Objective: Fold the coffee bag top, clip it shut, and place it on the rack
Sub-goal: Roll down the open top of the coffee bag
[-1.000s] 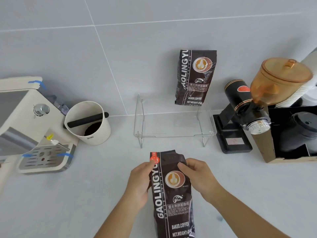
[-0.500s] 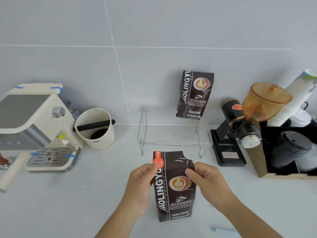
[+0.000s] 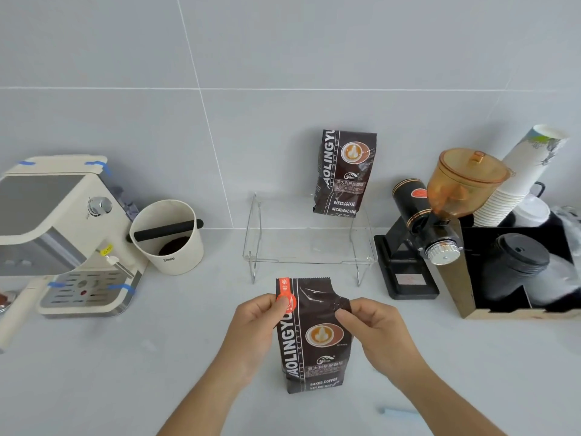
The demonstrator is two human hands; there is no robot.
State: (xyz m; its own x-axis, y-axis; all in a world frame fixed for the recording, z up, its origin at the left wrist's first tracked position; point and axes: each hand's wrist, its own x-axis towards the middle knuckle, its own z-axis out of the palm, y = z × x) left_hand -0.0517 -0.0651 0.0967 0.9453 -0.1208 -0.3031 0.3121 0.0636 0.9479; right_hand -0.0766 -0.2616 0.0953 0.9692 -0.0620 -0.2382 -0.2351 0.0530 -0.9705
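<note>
Pinching the coffee bag (image 3: 314,338) top edges, both hands (image 3: 254,328) stay clear of the rack (image 3: 309,247)

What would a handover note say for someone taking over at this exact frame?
Left hand: grip on the bag at its top left edge.
Right hand: pinching the bag's top right corner.
Bag stands upright on the counter, in front of the rack; its top is unfolded.
A second bag already stands on the rack.
No clip in view.
Done: bag stood up and gripped.
Left: fold, clip, place on rack.
</note>
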